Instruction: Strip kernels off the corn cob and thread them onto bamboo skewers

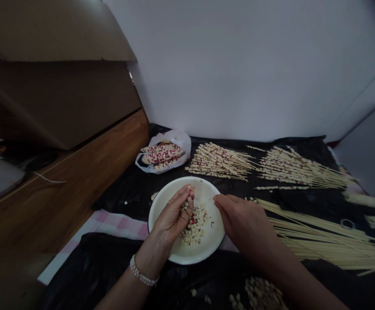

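Note:
My left hand (177, 213) is above a white enamel bowl (189, 259). Its thumb and fingers are pinched around the pale end of a thin bamboo skewer (192, 188), most of which I cannot see. At the bowl's right rim, my right hand (235, 211) is closed in a pinch, back of the hand up; whatever lies between its fingertips is too small to make out. Loose pale corn kernels (194, 234), with a few dark red ones, lie in the bottom of the bowl, partly covered by the left hand.
Speckled corn cobs (163, 155) fill a plastic bag (184, 140) behind the bowl. Two piles of kernel-threaded skewers (219, 159) lie behind on black plastic sheeting (119, 189). Bare skewers (329, 245) spread to the right. More kernels (261, 292) are at the front. A cardboard box (61, 94) stands left.

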Demonstrator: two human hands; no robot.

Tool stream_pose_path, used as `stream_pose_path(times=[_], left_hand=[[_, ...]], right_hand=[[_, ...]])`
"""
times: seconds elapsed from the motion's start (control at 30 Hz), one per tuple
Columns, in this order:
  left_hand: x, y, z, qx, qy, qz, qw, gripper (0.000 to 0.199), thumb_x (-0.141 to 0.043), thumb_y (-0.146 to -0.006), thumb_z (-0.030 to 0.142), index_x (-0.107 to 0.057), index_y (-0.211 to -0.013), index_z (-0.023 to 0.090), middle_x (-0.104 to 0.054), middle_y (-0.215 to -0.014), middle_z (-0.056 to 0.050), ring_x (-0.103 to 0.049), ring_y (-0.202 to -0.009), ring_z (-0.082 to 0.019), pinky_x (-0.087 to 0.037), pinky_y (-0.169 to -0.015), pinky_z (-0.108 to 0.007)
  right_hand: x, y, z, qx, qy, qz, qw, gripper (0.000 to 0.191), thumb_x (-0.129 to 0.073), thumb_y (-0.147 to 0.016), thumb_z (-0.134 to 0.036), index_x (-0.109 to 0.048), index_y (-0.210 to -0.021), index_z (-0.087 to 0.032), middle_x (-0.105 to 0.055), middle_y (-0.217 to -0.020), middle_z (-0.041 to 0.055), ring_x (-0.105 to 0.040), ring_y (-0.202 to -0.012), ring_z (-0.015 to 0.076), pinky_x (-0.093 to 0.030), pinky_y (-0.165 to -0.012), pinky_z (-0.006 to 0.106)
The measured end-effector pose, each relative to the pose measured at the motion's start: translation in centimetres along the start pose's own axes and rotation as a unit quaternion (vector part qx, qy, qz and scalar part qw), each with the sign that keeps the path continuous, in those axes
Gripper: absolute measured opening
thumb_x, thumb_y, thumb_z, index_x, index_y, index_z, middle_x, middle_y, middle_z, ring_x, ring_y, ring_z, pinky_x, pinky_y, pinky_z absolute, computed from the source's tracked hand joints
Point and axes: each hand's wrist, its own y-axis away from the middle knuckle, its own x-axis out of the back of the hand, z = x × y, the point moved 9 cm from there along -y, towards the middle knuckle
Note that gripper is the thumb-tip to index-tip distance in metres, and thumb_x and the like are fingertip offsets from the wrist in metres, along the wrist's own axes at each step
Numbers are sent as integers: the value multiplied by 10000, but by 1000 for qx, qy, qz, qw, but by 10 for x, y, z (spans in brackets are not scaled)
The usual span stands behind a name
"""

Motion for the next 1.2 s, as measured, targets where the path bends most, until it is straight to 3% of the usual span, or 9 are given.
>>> stream_pose_path(times=[0.2,0.37,0.7,0.87,1.1,1.2], left_hand=[[0,-1,0,-14,-17,-4,1000,397,-589,-808,-46,-671,-1129,171,-737,-936,-52,-681,-718,-88,-563,-666,-144],[-2,-3,1,-28,-34,-28,999,201,-670,-795,34,-706,-971,125,-725,-904,-51,-671,-772,-89,-545,-729,-141],[0,-10,-5,5,-15,-45,999,154,-639,-813,21,-702,-934,92,-700,-809,-41,-646,-682,-74,-527,-659,-143],[-2,-9,-10,28,-24,-64,997,148,-683,-788,56,-716,-921,113,-710,-823,-40,-650,-711,-89,-528,-679,-162],[-14,2,-22,54,-76,-112,989,115,-712,-761,67,-716,-867,112,-719,-792,-32,-653,-685,-81,-521,-669,-152],[-16,3,-21,63,-45,-113,991,113,-664,-810,114,-705,-914,99,-728,-857,-63,-683,-763,-120,-550,-780,-219]], right_hand=[[-2,1,0,-18,7,-15,1000,200,-449,-855,-94,-622,-832,-191,-676,-774,34,-599,-645,158,-242,-519,278],[-1,1,-2,-15,7,-13,1000,192,-452,-857,-89,-612,-816,-188,-666,-754,32,-589,-635,156,-231,-513,278],[-3,0,-2,-23,5,-29,999,187,-476,-850,-88,-626,-827,-198,-667,-763,28,-582,-622,153,-221,-511,278],[1,1,-6,-8,-1,-2,1000,188,-464,-858,-86,-613,-815,-194,-648,-733,25,-569,-596,151,-224,-511,283],[-6,1,-11,13,-36,-3,999,186,-437,-864,-85,-591,-826,-182,-639,-739,29,-598,-641,167,-274,-532,283],[-2,-1,-6,5,-27,12,1000,187,-435,-894,-125,-607,-850,-182,-658,-767,38,-611,-658,176,-298,-539,283]])
